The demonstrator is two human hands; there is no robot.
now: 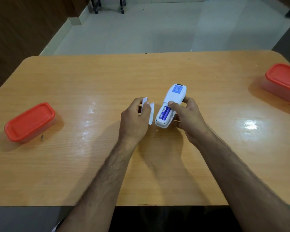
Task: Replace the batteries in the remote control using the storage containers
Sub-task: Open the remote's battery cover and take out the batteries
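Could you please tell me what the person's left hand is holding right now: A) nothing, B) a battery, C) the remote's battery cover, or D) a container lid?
C: the left hand pinches the white battery cover, off the remote, whose compartment shows blue batteries.

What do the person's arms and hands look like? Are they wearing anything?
Both arms are bare from the elbows down, with no sleeves over the forearms. The left hand and right hand wear no gloves, and no rings, watch or bracelets show. A bit of white cloth peeks out near the bottom edge.
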